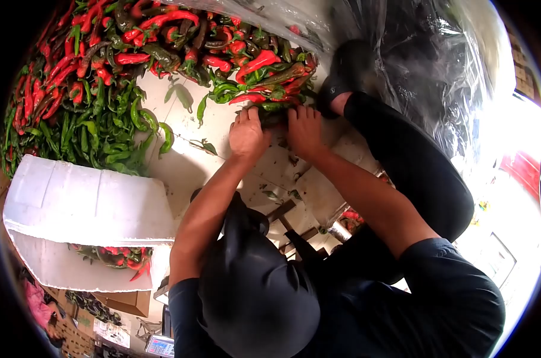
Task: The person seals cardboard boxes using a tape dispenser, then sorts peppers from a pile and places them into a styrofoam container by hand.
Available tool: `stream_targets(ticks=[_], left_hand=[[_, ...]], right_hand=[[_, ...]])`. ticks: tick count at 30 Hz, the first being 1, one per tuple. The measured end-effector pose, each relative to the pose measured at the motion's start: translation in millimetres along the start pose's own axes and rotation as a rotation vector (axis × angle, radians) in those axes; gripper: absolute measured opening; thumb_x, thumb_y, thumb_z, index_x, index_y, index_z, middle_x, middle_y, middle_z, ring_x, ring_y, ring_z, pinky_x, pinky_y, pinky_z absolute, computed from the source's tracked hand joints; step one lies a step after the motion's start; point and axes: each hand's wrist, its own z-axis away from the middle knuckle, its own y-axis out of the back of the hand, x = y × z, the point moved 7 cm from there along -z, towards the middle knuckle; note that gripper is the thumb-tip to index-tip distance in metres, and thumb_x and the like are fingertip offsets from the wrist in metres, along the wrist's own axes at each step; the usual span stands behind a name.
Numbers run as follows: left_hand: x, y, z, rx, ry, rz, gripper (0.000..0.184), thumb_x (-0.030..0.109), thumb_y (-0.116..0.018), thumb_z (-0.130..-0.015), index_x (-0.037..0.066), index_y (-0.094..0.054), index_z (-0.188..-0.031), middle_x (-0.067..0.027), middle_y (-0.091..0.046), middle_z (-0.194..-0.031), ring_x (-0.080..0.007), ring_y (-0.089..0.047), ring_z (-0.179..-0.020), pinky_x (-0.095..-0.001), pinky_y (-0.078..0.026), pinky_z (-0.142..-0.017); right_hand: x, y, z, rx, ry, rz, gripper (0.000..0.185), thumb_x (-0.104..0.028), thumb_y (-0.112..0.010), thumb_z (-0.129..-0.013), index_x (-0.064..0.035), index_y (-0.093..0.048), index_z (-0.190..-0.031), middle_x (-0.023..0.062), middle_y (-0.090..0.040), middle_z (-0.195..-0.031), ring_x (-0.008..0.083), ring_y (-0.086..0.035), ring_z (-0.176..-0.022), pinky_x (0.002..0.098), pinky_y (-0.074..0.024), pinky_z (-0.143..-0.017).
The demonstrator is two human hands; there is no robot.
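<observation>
My left hand (248,134) and my right hand (305,130) are side by side at the near edge of a big pile of chili peppers (264,71). Fingers of both hands curl over dark green peppers (274,110) lying between and under them. My fingertips are partly hidden among the peppers, so how many they hold is unclear. Red and dark peppers fill the top of the pile, and green peppers (103,128) lie heaped at its left.
A white foam box (91,203) stands at left, with some peppers (124,258) inside. Clear plastic sheeting (428,77) hangs at right beside my black-clothed leg (413,143). Loose leaves lie on the pale floor (187,158). Another person (38,304) is at lower left.
</observation>
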Motion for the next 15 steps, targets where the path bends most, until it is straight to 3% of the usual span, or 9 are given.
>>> stream_targets(ticks=[4, 6, 9, 13, 15], left_hand=[[5.6, -13.5, -1.3, 0.0, -0.025, -0.088, 0.082, 0.02, -0.079, -0.072, 0.002, -0.038, -0.141, -0.0197, -0.06, -0.121, -0.0367, -0.063, -0.107, -0.0448, -0.051, -0.093], [7.2, -18.2, -1.0, 0.039, -0.057, -0.115, 0.091, 0.018, -0.079, -0.071, 0.002, -0.032, -0.148, -0.0197, -0.062, -0.118, -0.0362, -0.064, -0.105, -0.0451, -0.051, -0.092], [2.3, -27.3, -8.1, -0.012, -0.077, -0.187, 0.105, 0.021, -0.081, -0.067, 0.003, -0.027, -0.155, -0.0164, -0.065, -0.105, -0.034, -0.068, -0.089, -0.043, -0.055, -0.082], [-2.5, -12.9, -3.7, -0.068, -0.129, -0.069, 0.106, 0.02, -0.08, -0.076, 0.009, -0.016, -0.159, -0.0236, -0.064, -0.117, -0.0398, -0.063, -0.108, -0.0453, -0.052, -0.092], [-5.6, -11.5, 1.2, -0.01, -0.15, -0.041, 0.099, 0.018, -0.077, -0.08, 0.011, -0.018, -0.159, -0.0214, -0.064, -0.114, -0.039, -0.064, -0.105, -0.0455, -0.052, -0.091]], right_hand=[[-2.5, -6.8, 9.8, -0.035, -0.064, -0.071, 0.035, -0.026, -0.075, -0.074, -0.0046, -0.058, -0.098, 0.0161, -0.057, -0.101, 0.0357, -0.055, -0.099, 0.0495, -0.0424, -0.086], [-4.4, -19.7, 7.4, -0.068, -0.105, -0.085, 0.032, -0.021, -0.073, -0.074, -0.0042, -0.058, -0.096, 0.0163, -0.057, -0.1, 0.0366, -0.056, -0.097, 0.0497, -0.0428, -0.084], [3.0, -25.1, 9.9, -0.105, -0.13, -0.092, 0.028, -0.016, -0.072, -0.073, -0.0038, -0.057, -0.094, 0.0158, -0.057, -0.098, 0.0372, -0.057, -0.094, 0.0491, -0.044, -0.081], [32.8, -3.3, 18.4, -0.107, -0.21, -0.089, 0.028, -0.016, -0.072, -0.073, -0.0046, -0.058, -0.095, 0.0148, -0.059, -0.092, 0.0359, -0.059, -0.089, 0.0496, -0.046, -0.081], [67.9, -4.6, 29.2, -0.005, -0.272, -0.315, 0.031, -0.018, -0.074, -0.073, -0.0025, -0.059, -0.095, 0.0174, -0.06, -0.096, 0.0375, -0.06, -0.091, 0.0484, -0.0477, -0.081]])
